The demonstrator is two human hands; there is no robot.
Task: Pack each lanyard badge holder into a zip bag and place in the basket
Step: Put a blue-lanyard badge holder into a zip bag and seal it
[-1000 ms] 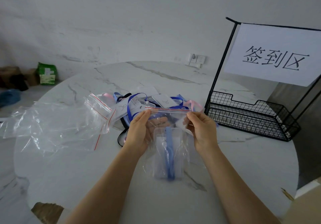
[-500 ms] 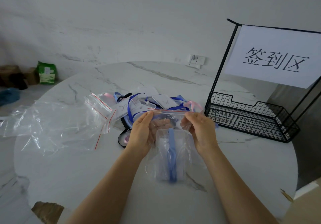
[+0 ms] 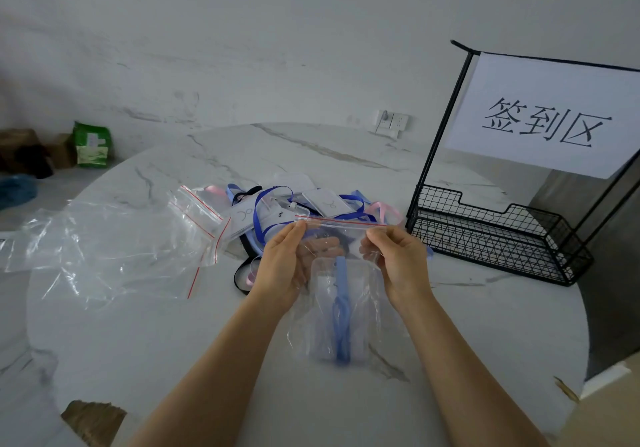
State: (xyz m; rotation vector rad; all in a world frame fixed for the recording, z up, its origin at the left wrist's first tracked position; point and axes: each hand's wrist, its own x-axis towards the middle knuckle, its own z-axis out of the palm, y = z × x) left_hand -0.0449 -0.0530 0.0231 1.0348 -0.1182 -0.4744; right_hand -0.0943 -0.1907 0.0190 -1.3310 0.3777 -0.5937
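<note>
I hold a clear zip bag point(image 3: 363, 322) upright over the round marble table point(image 3: 138, 342). Inside it sits a badge holder with a light blue lanyard point(image 3: 341, 311). My left hand point(image 3: 282, 266) pinches the left end of the red-lined zip strip and my right hand point(image 3: 398, 259) pinches it nearer the right end. Behind my hands lies a pile of loose badge holders with blue and pink lanyards point(image 3: 277, 211). The black wire basket point(image 3: 491, 242) stands to the right, and no bags show inside it.
Several spare zip bags point(image 3: 114, 249) lie spread at the left of the table. A white sign with black characters point(image 3: 547, 117) hangs on the basket's tall frame. A green packet point(image 3: 91, 145) and boxes sit on the floor at far left.
My hands first moved closer together along the zip strip, then spread a little again, the right one sliding back toward the right end. The bag stays in front of me.
</note>
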